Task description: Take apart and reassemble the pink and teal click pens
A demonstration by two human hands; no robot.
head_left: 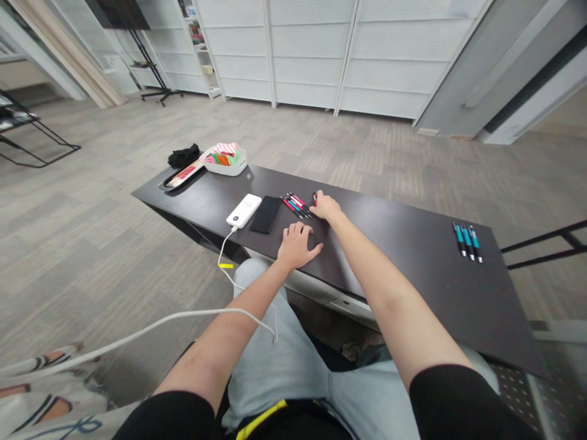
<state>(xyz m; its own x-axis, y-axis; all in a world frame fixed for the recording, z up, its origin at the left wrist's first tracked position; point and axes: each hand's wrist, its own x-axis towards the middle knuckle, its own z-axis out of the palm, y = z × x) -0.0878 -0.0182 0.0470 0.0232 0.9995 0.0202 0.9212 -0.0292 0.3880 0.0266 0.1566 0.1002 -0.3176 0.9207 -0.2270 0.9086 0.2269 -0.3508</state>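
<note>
The clustered pens (298,206) before me have pink and teal barrels with black grips; three other pens (468,242) are teal and black. My surface (389,229) is a very dark grey-brown. I see a white power bank (243,212), a black phone (266,215) and a red-and-white striped packet (226,148). My jeans (298,373) are pale blue, my sleeves (458,397) plain black.

Room before teal pens (467,242), likely phone (266,214) blocking left
</note>
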